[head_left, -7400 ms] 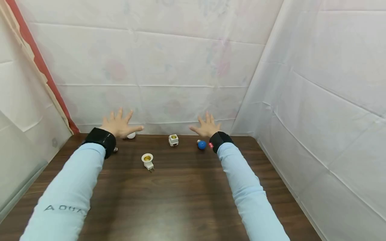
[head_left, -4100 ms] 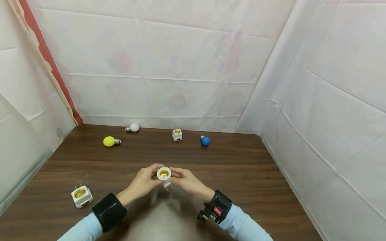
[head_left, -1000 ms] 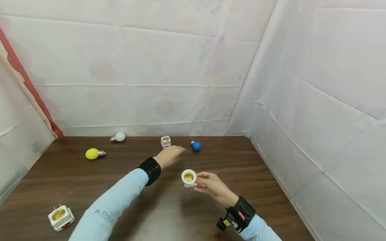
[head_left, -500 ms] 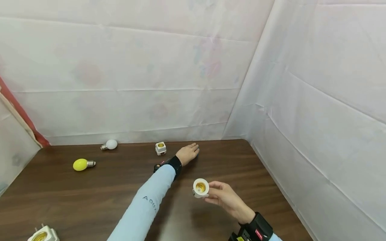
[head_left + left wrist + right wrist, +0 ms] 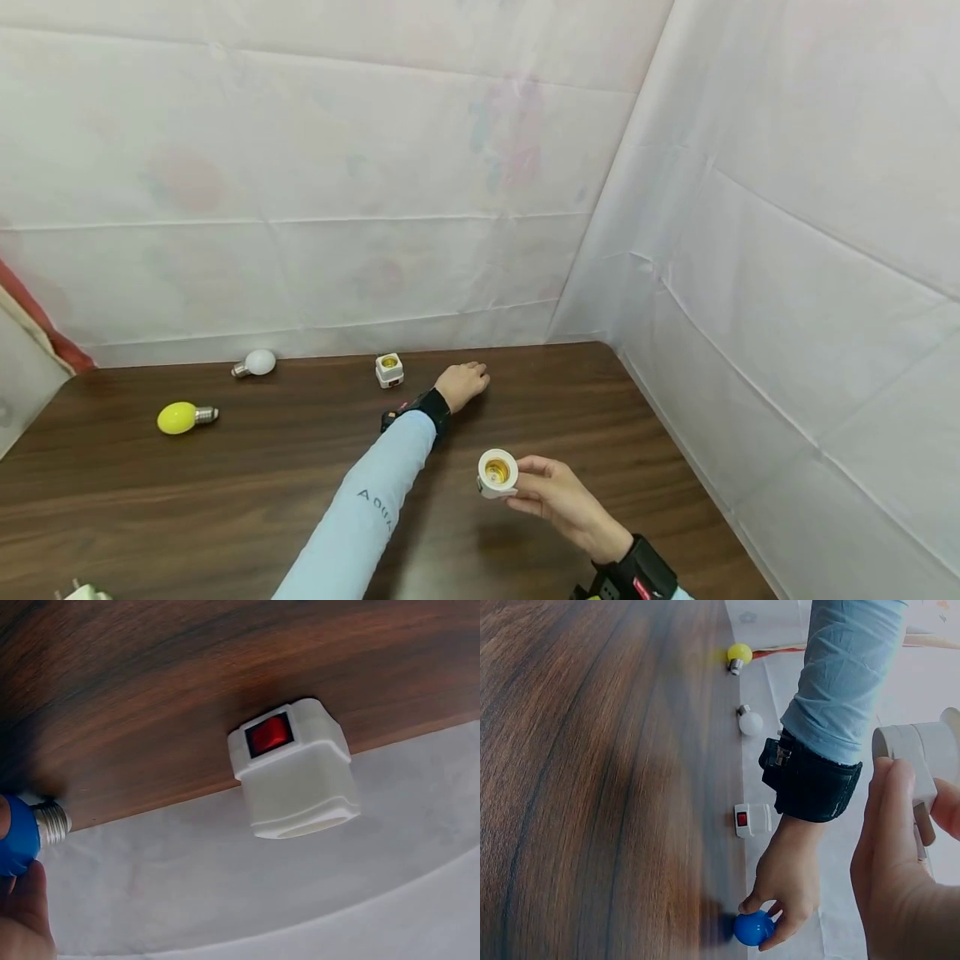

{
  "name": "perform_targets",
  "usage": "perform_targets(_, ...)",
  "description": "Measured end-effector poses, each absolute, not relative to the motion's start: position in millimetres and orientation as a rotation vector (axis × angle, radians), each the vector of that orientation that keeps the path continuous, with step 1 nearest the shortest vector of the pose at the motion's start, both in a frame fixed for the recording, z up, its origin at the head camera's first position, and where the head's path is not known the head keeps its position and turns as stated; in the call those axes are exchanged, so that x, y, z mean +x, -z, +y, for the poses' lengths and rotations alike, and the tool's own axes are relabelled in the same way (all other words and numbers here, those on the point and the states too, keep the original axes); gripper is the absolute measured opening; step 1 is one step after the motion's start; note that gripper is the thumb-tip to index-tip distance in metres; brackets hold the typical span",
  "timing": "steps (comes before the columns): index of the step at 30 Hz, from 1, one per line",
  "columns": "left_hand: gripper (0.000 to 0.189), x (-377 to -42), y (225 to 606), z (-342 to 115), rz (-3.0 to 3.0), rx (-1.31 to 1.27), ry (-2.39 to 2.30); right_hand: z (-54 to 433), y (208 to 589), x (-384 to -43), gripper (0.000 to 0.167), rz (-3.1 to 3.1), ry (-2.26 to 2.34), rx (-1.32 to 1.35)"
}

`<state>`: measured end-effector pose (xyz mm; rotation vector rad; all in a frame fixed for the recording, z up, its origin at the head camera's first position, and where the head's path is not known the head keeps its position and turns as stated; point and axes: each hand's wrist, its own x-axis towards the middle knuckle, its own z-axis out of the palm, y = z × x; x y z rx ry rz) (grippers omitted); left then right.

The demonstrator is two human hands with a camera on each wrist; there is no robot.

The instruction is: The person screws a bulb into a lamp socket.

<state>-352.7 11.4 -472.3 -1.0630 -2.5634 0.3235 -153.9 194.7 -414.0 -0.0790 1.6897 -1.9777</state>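
Part of a white pronged piece point(image 5: 88, 593) peeks in at the bottom edge of the head view, left of the square socket point(image 5: 389, 371) and on our side of it; too little shows for us to tell whether anything fills it. Also left of the square socket, but closer to it, we see the yellow bulb point(image 5: 180, 417) lying on its side on the table point(image 5: 225, 500), its base pointing right. Next along is the white bulb point(image 5: 258, 362), on its side too, roughly level with the square socket. The square socket itself stands upright, its mouth bare, a red switch point(image 5: 268, 735) on its side. Just right of it, our left hand point(image 5: 462, 385) has thumb and fingers closed around the blue bulb point(image 5: 754, 928); we cannot tell whether that bulb is clear of the table. Farther right of the square socket and nearer to us, our right hand point(image 5: 562, 500) pinches the round socket point(image 5: 497, 472) above the table, its mouth unfilled.

We judge the work to be early: one bulb and one socket are in hand, yet nothing is joined. Two bulbs lie loose, and the square socket has none.
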Motion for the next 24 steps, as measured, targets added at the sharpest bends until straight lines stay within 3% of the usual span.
perform_targets(15, 0.032, -341, 460, -30, -2.544, -1.081, -0.146, 178, 431, -169, 0.028, 1.685, 1.948, -0.085)
perform_targets(24, 0.047, -312, 412, -75, -2.780, -0.832, 0.685, 156, 447, -203, 0.038, 1.741, 1.971, -0.071)
